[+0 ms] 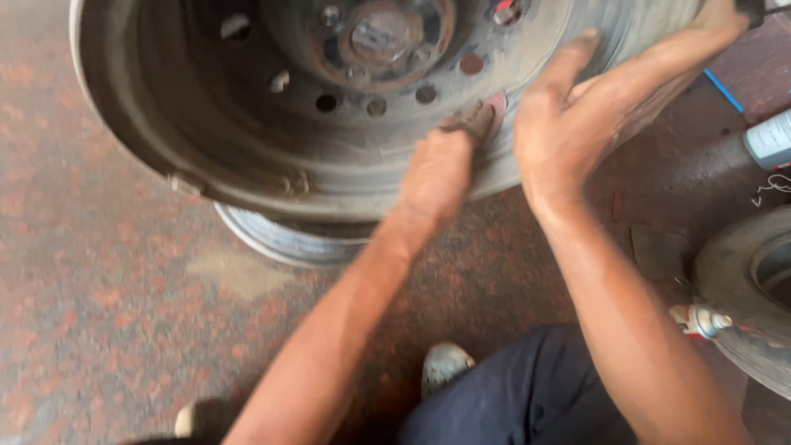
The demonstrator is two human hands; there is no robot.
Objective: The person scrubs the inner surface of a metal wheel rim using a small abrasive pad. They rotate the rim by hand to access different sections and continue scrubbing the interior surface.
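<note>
A dusty grey steel wheel rim [165, 132] stands tilted at the top of the view, its hub and bolt holes [383, 37] facing me. My left hand [437, 173] presses a small reddish piece of sandpaper [486, 115] against the rim's inner barrel. My right hand [568, 124] grips the rim's right edge, with the thumb inside and the fingers stretched over the outside.
A second, lighter rim [280, 239] lies on the speckled red stone floor [107, 313] beneath the first. A tyre [741, 305] sits at the right edge with a small spray can [700, 321] beside it. A white container [770, 140] lies at far right. My shoe [445, 363] is near the bottom.
</note>
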